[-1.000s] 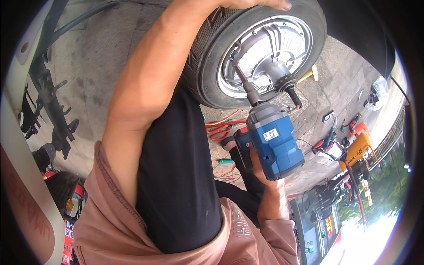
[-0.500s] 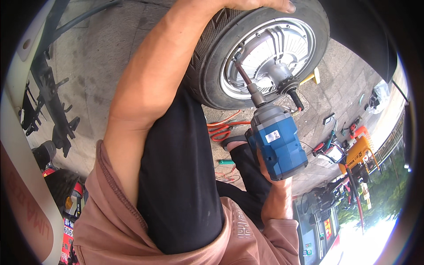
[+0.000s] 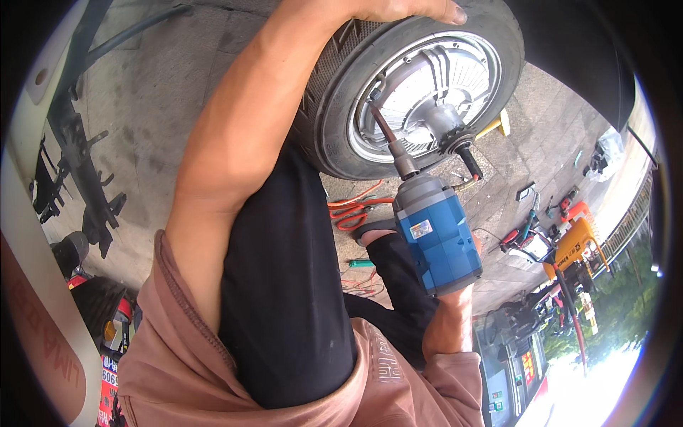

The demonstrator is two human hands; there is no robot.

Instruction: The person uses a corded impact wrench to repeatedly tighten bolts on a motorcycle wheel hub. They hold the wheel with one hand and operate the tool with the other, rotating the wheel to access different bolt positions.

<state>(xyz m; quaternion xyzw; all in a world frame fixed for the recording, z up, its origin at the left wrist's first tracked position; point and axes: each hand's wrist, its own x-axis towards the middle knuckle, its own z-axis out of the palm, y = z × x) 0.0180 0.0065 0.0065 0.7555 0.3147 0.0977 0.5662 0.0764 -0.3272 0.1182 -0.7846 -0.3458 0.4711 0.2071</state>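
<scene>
1. Left hand [image 3: 405, 10] lies flat on top of the wheel [image 3: 420, 85], fingers together
2. Right hand [image 3: 455, 299] grips the blue driver [image 3: 437, 235], its bit at the hub [image 3: 445, 128]

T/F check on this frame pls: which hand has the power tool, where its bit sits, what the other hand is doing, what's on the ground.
1. The right hand grips the blue impact wrench. True.
2. The wrench's long bit points at the tyre tread. False: it reaches onto the silver hub of the wheel, near the rim.
3. The left hand rests on top of the tyre. True.
4. The wheel lies flat on the ground. False: it stands upright on its tread.
5. Orange-handled cutters lie on the pavement below the wheel. True.
</scene>
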